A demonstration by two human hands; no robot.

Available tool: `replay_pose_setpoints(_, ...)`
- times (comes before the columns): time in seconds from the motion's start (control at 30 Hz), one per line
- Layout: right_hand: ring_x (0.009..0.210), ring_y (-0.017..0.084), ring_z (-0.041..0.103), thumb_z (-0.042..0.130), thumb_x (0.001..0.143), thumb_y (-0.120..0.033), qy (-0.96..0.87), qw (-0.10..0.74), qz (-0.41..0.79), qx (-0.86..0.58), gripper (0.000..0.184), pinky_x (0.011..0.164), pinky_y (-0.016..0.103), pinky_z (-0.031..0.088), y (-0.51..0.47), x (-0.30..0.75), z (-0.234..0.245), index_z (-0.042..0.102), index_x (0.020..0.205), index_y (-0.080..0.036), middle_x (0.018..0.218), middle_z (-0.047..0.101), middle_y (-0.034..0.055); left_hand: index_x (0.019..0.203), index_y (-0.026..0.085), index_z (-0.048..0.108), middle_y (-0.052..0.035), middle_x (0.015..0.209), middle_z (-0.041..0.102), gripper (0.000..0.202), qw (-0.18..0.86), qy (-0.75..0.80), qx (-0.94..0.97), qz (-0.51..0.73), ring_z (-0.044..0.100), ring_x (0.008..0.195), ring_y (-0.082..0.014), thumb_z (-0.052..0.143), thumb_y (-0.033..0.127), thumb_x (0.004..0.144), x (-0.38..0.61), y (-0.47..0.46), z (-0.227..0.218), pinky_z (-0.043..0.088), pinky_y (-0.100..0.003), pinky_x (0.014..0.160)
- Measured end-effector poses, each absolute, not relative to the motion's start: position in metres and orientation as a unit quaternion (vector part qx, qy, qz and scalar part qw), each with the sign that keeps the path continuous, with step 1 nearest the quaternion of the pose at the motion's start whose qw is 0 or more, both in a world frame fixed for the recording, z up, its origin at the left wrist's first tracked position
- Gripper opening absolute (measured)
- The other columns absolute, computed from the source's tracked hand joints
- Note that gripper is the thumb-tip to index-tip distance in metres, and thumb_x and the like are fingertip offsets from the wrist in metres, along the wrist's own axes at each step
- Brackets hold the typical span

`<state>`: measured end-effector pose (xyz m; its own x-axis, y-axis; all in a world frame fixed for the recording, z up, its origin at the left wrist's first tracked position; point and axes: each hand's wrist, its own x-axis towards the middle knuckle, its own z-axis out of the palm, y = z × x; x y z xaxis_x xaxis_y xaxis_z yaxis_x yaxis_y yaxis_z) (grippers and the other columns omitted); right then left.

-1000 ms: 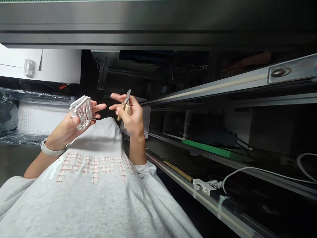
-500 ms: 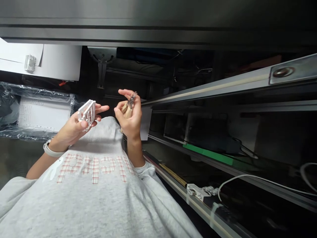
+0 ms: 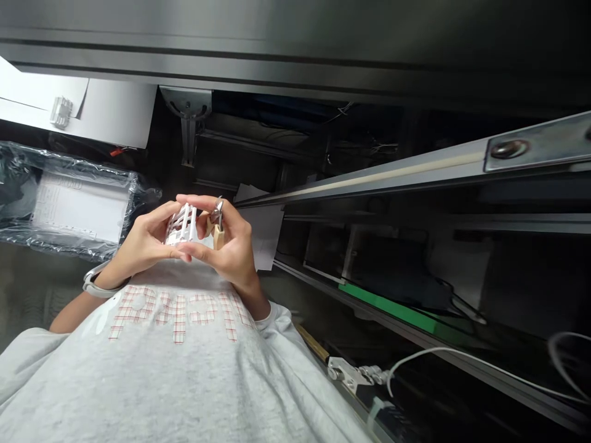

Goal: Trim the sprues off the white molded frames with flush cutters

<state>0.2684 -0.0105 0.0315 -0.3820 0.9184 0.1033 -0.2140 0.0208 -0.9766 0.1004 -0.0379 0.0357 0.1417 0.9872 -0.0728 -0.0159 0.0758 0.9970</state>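
In front of my chest, my left hand [image 3: 150, 237] is closed around one end of a small white slatted plastic part [image 3: 183, 224]. My right hand [image 3: 233, 243] meets it from the other side, thumb and forefinger at the part's edges. A pair of cutting pliers [image 3: 218, 231] with beige handles is tucked in the right palm, its metal jaws pointing up and away from me. The fingers partly hide both the part and the pliers' handles.
At left stands a box lined with clear plastic [image 3: 69, 165], with white pieces inside. Beyond it, another white slatted piece [image 3: 61, 112] rests on white sheets [image 3: 122, 111]. Metal rails [image 3: 392, 172] and a dark glossy panel run along the right, with a white cable [image 3: 443, 349].
My hands have come together. The right hand has moved left and now touches the white part, with the pliers still in its palm.
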Motion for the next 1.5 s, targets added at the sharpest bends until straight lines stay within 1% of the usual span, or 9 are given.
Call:
replay_pose_setpoints(0.13,0.068,0.009,0.055,0.082,0.081,-0.051,-0.573,0.44,0.623,-0.3,0.052,0.062,0.026,0.049,-0.008,0.278,0.033,0.067,0.122,-0.023,0.128,0.074,0.0051,0.099,0.017,0.072,-0.0027,0.086,0.066,0.053,0.517,0.503,0.529,0.447,0.062,0.079,-0.0167,0.097,0.046,0.063,0.107,-0.042,0.039,0.053,-0.026,0.068)
replay_pose_setpoints(0.33,0.064,0.008,0.05,0.087,0.074,-0.053,-0.56,0.428,0.645,-0.295,0.057,0.06,0.025,0.049,-0.003,0.285,0.033,0.07,0.119,-0.023,0.12,0.075,0.0041,0.102,0.018,0.074,-0.0039,0.091,0.069,0.05,0.504,0.527,0.522,0.442,0.066,0.085,-0.0191,0.098,0.04,0.064,0.116,-0.049,0.046,0.055,-0.028,0.073)
replay_pose_setpoints(0.5,0.062,0.008,0.048,0.091,0.069,-0.049,-0.5,0.407,0.709,-0.287,0.054,0.059,0.024,0.047,0.009,0.281,0.016,0.072,0.112,-0.022,0.086,0.07,-0.0022,0.134,0.023,0.066,-0.0108,0.129,0.07,0.071,0.562,0.532,0.457,0.437,0.069,0.116,-0.028,0.094,0.035,0.07,0.106,-0.054,0.032,0.059,-0.037,0.096)
replay_pose_setpoints(0.57,0.063,0.01,0.049,0.092,0.068,-0.049,-0.48,0.377,0.737,-0.29,0.055,0.058,0.024,0.046,0.014,0.276,0.006,0.073,0.112,-0.023,0.078,0.066,-0.0035,0.134,0.021,0.067,-0.0129,0.134,0.069,0.07,0.565,0.56,0.432,0.424,0.069,0.121,-0.0306,0.093,0.034,0.07,0.099,-0.055,0.024,0.058,-0.042,0.104)
replay_pose_setpoints(0.73,0.067,0.01,0.056,0.092,0.068,-0.044,-0.458,0.326,0.779,-0.278,0.051,0.061,0.024,0.05,0.025,0.259,-0.01,0.073,0.109,-0.023,0.095,0.074,0.0006,0.127,0.015,0.071,-0.0155,0.128,0.073,0.07,0.579,0.602,0.364,0.413,0.072,0.117,-0.0337,0.095,0.037,0.065,0.087,-0.053,0.011,0.056,-0.051,0.11)
replay_pose_setpoints(0.97,0.072,0.012,0.063,0.091,0.066,-0.048,-0.45,0.303,0.781,-0.308,0.052,0.068,0.027,0.057,0.042,0.226,-0.03,0.071,0.106,-0.022,0.122,0.075,0.0073,0.124,0.012,0.072,-0.0181,0.121,0.076,0.084,0.569,0.643,0.333,0.389,0.074,0.11,-0.036,0.096,0.051,0.053,0.065,-0.038,-0.016,0.064,-0.048,0.095)
replay_pose_setpoints(1.07,0.064,0.009,0.059,0.091,0.06,-0.054,-0.437,0.308,0.75,-0.39,0.063,0.064,0.027,0.057,0.053,0.208,-0.049,0.07,0.11,-0.022,0.124,0.073,0.0079,0.124,0.012,0.072,-0.0174,0.12,0.076,0.082,0.51,0.705,0.33,0.367,0.073,0.112,-0.0349,0.094,0.051,0.055,0.03,-0.015,-0.042,0.062,-0.045,0.098)
replay_pose_setpoints(1.27,0.061,0.008,0.056,0.086,0.059,-0.059,-0.382,0.311,0.703,-0.513,0.069,0.053,0.024,0.053,0.056,0.204,-0.096,0.066,0.112,-0.021,0.106,0.072,0.0048,0.116,0.006,0.072,-0.0188,0.123,0.073,0.05,0.27,0.874,0.324,0.24,0.064,0.126,-0.0358,0.085,0.026,0.072,-0.093,0.078,-0.097,0.045,-0.046,0.115)
replay_pose_setpoints(1.5,0.054,0.007,0.051,0.08,0.059,-0.063,-0.289,0.316,0.621,-0.656,0.074,0.049,0.024,0.046,0.006,0.244,-0.132,0.062,0.114,-0.017,0.086,0.067,-0.0002,0.113,0.012,0.069,-0.0106,0.122,0.069,0.031,0.182,0.92,0.342,0.057,0.065,0.118,-0.0258,0.072,0.037,0.095,-0.173,0.159,-0.134,0.052,-0.051,0.107)
